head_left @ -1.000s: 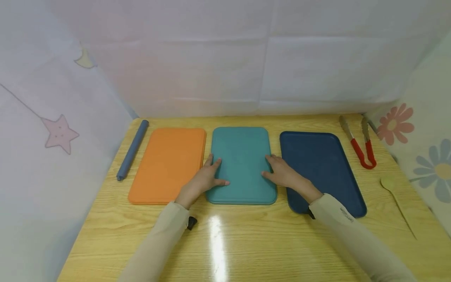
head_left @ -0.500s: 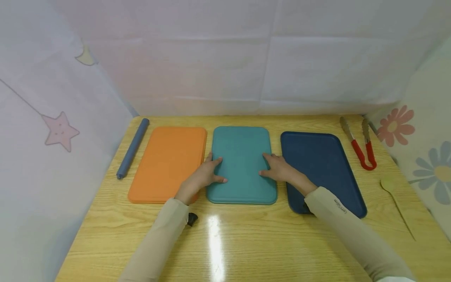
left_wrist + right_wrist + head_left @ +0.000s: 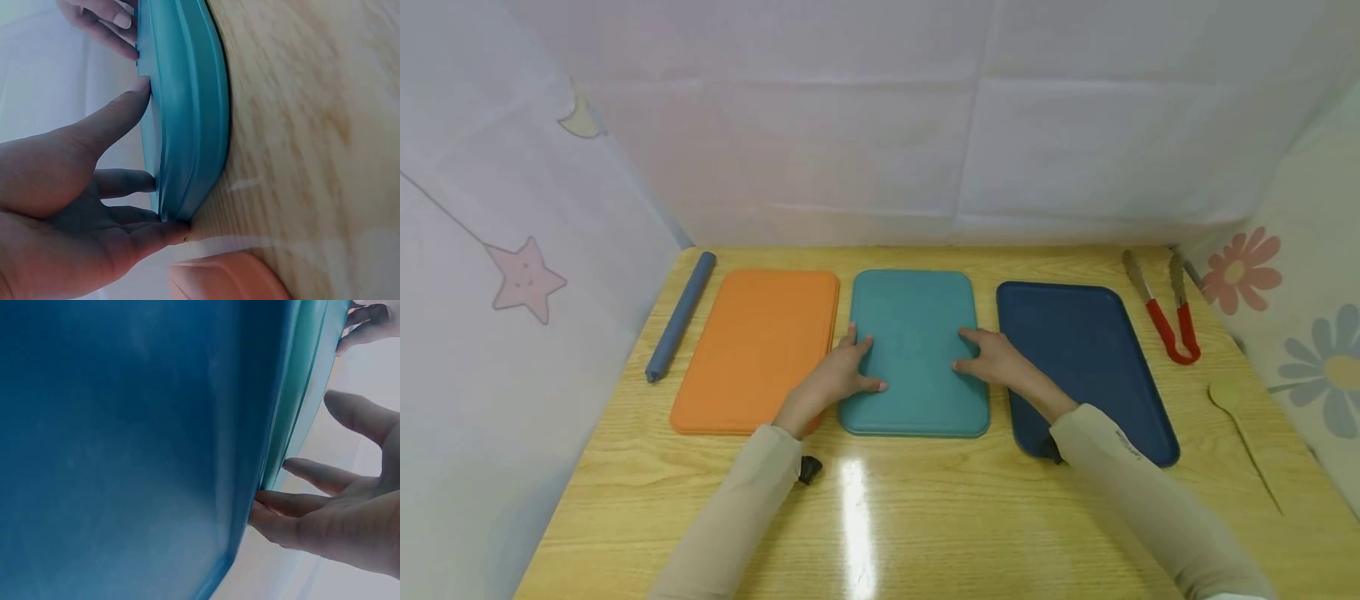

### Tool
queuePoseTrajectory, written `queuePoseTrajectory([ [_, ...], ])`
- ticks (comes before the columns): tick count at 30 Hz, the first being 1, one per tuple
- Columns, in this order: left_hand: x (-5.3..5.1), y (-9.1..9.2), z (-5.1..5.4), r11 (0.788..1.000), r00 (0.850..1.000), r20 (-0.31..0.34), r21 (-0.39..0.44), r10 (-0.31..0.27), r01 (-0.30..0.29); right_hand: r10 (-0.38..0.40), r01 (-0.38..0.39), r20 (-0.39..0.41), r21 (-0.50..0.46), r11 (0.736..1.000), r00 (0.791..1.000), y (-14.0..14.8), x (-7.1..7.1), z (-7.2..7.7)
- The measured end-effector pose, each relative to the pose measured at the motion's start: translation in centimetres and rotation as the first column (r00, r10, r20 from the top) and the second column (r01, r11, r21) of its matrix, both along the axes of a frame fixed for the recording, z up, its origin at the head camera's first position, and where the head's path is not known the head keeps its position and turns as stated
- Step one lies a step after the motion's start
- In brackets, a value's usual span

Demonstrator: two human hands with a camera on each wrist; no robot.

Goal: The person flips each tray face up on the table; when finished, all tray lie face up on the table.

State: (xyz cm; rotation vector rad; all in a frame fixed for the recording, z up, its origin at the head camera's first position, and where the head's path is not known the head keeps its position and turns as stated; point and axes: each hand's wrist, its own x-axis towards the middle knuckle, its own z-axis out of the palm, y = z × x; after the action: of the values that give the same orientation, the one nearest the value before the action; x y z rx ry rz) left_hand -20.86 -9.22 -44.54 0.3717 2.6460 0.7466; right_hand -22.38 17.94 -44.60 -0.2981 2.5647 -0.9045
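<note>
A teal tray (image 3: 917, 333) with rounded corners lies flat in the middle of the table, its smooth side up and its edge layered. On its left edge rests my left hand (image 3: 835, 375), fingers spread and fairly straight. In the left wrist view the thumb and index fingertip touch the top, while the lower fingers (image 3: 156, 240) lie along the side. My right hand (image 3: 1000, 361) touches the opposite edge, also with spread fingers. In the right wrist view its lower fingers (image 3: 290, 503) reach into the gap beside the dark blue tray (image 3: 1075, 342).
An orange tray (image 3: 760, 350) lies close on the left, with a blue-grey roll (image 3: 681, 317) beyond it. Red-handled tongs (image 3: 1172, 325) and a yellowish long-handled spoon (image 3: 1240, 425) lie at the right. White cloth (image 3: 850, 150) stands behind the wooden table (image 3: 925, 517).
My right hand has shifted slightly left over the teal tray's edge. The left hand and all the trays have hardly moved.
</note>
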Motion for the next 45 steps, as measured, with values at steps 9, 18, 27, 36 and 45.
queuePoseTrajectory([
  [9,0.2,0.3,-0.1,0.999,0.998,-0.054,-0.033,-0.018,0.016,-0.213,0.24,0.133,-0.244,0.94,0.968,0.1,-0.2,0.6],
  [18,0.5,0.6,-0.1,1.0,0.998,-0.06,-0.023,-0.014,0.013,-0.328,0.426,0.291,-0.406,0.808,0.899,0.7,-0.4,0.9],
  [27,0.7,0.4,-0.3,1.0,0.998,-0.067,-0.021,-0.018,0.016,-0.363,0.506,0.367,-0.459,0.73,0.856,0.9,0.1,1.1],
  [36,0.8,0.1,-0.6,1.0,0.998,-0.062,0.004,-0.007,0.007,-0.386,0.553,0.399,-0.528,0.645,0.832,1.5,0.5,1.3],
  [45,0.8,-0.2,-0.6,0.999,0.998,-0.057,0.043,-0.007,0.01,-0.377,0.565,0.422,-0.569,0.598,0.824,2.1,0.4,1.9],
])
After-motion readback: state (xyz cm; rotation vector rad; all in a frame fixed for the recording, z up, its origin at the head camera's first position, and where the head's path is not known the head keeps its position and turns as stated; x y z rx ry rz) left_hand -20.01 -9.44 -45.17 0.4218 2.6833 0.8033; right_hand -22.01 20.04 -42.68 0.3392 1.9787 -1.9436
